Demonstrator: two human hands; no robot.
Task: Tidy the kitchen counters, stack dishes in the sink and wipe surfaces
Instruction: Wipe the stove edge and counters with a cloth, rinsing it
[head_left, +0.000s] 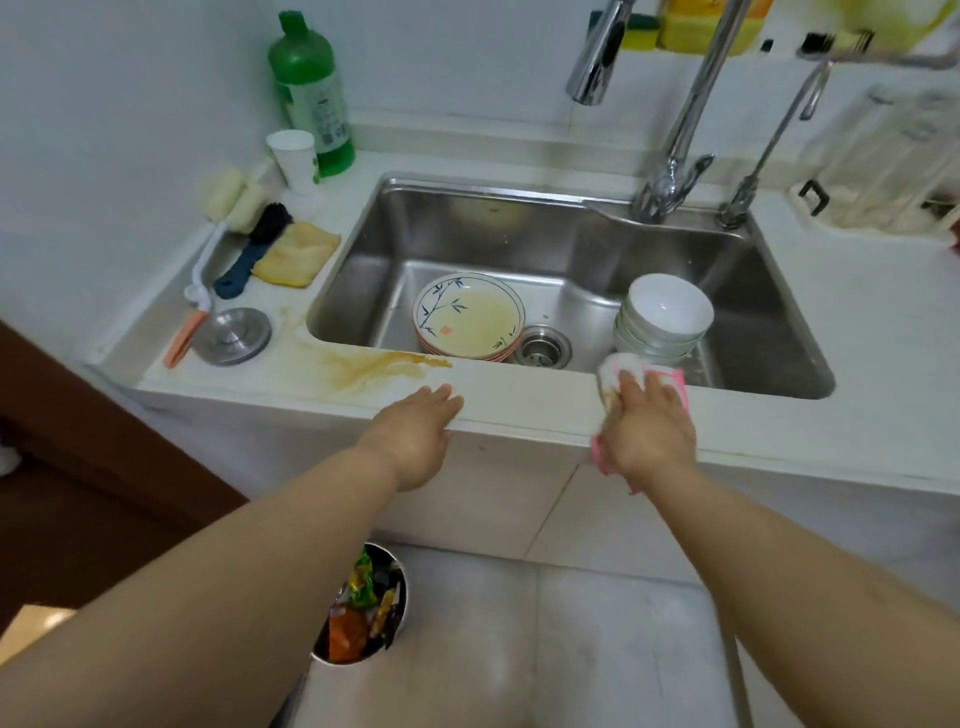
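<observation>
A steel sink (779, 291) holds a stack of plates (467, 317) with a bamboo pattern on the left and a stack of white bowls (665, 317) on the right. My right hand (649, 426) presses a pink and white cloth (613, 371) onto the counter's front strip (519, 400), fingers curled over it. My left hand (415, 436) rests flat on the counter edge, fingers straight. A yellow-brown spill (363, 369) stains the counter just left of my left hand.
Left of the sink lie a sink strainer lid (232, 335), a sponge brush (228, 202), a dark brush (254, 249) and a yellow rag (296, 254). A green bottle (311, 98) and paper cup (293, 158) stand behind. A faucet (675, 171) rises at the back. A full bin (363, 608) sits below.
</observation>
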